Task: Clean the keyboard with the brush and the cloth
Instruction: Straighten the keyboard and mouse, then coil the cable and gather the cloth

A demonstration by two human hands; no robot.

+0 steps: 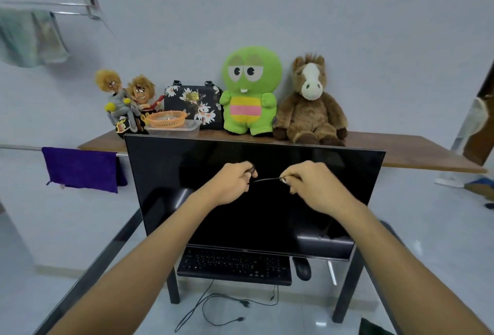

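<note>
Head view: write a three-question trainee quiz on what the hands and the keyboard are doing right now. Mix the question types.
1. True or false: the left hand and the right hand are both raised in front of the dark monitor.
2. Multiple choice: where is the mouse? A) right of the keyboard B) on the shelf C) in a hand.
3. Short answer: what spans the gap between the two hands?

Key: 1 true. 2 A. 3 a thin dark item, pinched at each end; too small to identify, and not visibly touching the keyboard.
</note>
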